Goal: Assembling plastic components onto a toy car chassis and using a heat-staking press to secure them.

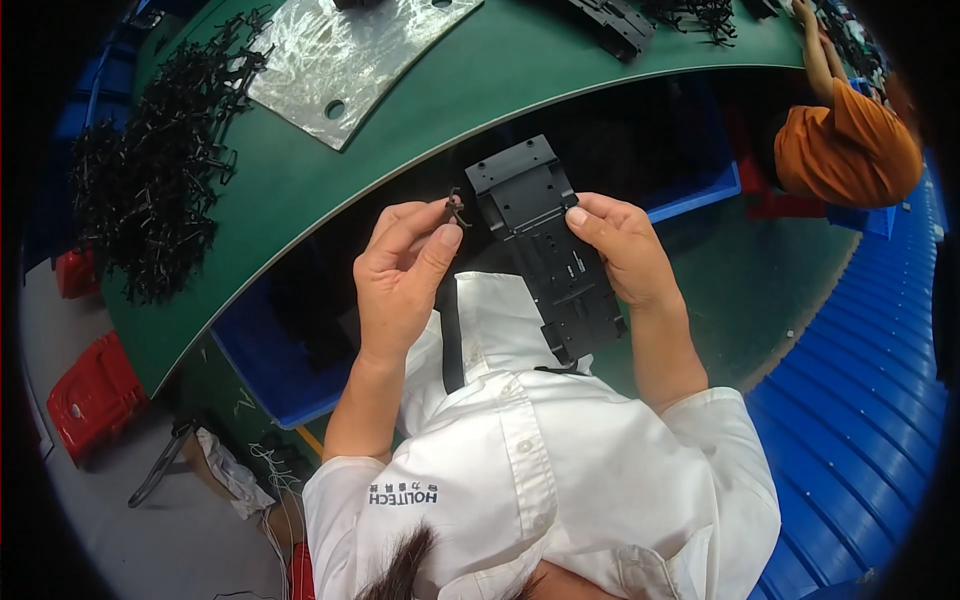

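Between the thumb and fingers of my left hand [405, 265] is a small black plastic clip [456, 207], pinched near its end. My right hand [628, 245] grips the right edge of a long black plastic panel [545, 240], thumb on top. The panel is tilted over my lap, with ribs, slots and small holes on its face. The clip is close to the panel's left edge, with a small gap between them. The fingers of my right hand are partly hidden behind the panel.
A heap of black clips [165, 170] lies on the green table [420, 110], beside a silvery sheet [345, 60]. Another black panel [610, 25] is at the back. Blue bins [290, 385] stand under the table, a red stool [95, 395] at left. A person in orange [850, 145] works at right.
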`<action>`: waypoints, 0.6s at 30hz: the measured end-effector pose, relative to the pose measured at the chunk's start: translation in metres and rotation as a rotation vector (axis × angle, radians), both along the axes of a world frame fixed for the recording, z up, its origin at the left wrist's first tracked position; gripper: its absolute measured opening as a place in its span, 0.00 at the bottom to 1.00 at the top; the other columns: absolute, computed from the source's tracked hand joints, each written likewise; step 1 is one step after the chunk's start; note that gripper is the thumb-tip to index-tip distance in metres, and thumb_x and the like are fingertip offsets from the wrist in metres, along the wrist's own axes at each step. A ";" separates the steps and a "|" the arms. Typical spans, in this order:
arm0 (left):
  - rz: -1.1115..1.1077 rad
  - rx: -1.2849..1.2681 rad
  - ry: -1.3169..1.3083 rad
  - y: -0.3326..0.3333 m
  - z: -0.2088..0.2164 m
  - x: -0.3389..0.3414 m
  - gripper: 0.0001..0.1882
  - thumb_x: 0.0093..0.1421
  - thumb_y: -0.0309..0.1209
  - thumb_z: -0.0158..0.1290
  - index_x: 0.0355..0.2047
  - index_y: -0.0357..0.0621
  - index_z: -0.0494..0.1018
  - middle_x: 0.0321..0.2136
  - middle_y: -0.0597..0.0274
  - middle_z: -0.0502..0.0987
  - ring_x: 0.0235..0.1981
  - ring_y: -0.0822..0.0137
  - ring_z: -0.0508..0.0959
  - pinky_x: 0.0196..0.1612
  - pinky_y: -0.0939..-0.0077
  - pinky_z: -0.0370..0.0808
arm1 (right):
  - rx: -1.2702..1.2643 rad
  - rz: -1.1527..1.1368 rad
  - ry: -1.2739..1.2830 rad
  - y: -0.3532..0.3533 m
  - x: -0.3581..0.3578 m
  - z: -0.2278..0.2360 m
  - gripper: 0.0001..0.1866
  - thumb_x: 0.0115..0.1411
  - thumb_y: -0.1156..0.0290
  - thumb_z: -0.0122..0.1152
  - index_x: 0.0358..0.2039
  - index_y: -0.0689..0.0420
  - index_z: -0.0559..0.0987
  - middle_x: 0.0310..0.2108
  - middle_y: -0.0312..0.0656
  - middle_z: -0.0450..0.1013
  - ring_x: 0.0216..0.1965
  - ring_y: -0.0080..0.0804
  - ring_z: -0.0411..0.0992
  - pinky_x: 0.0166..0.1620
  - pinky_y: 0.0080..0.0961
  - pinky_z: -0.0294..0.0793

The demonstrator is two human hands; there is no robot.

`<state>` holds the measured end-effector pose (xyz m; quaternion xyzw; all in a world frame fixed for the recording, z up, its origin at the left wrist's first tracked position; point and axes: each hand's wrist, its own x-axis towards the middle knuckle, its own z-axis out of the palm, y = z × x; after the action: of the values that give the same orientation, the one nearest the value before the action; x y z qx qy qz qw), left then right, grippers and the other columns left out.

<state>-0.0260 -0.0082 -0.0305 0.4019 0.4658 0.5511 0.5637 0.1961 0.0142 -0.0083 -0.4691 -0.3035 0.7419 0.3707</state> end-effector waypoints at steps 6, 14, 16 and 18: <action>0.046 0.063 0.009 -0.003 0.003 -0.001 0.12 0.55 0.20 0.55 0.41 0.34 0.73 0.37 0.62 0.71 0.37 0.74 0.75 0.41 0.84 0.72 | -0.043 -0.001 0.054 -0.001 -0.004 -0.002 0.14 0.59 0.73 0.52 0.43 0.69 0.72 0.33 0.43 0.75 0.31 0.23 0.75 0.35 0.16 0.76; -0.020 -0.036 -0.035 -0.013 0.011 -0.001 0.12 0.53 0.19 0.56 0.40 0.33 0.73 0.34 0.62 0.73 0.35 0.74 0.76 0.40 0.83 0.73 | -0.063 -0.133 0.113 0.003 0.002 -0.013 0.12 0.60 0.70 0.51 0.38 0.67 0.72 0.33 0.41 0.74 0.32 0.24 0.74 0.38 0.19 0.75; -0.067 0.026 0.032 -0.018 0.010 0.001 0.13 0.53 0.19 0.57 0.40 0.33 0.73 0.34 0.62 0.73 0.34 0.74 0.76 0.38 0.84 0.73 | -0.043 -0.202 0.126 0.001 0.005 -0.012 0.12 0.60 0.70 0.51 0.38 0.66 0.72 0.33 0.42 0.74 0.32 0.24 0.74 0.37 0.19 0.75; -0.085 0.061 0.120 -0.021 0.013 0.006 0.13 0.50 0.20 0.59 0.38 0.34 0.74 0.33 0.61 0.74 0.32 0.73 0.76 0.37 0.84 0.73 | -0.036 -0.296 0.164 0.002 0.009 -0.016 0.10 0.60 0.70 0.51 0.36 0.65 0.73 0.31 0.41 0.74 0.31 0.24 0.74 0.36 0.18 0.75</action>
<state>-0.0195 -0.0291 -0.0179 0.4707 0.4644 0.5154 0.5452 0.2048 0.0160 -0.0240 -0.4532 -0.1867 0.7201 0.4911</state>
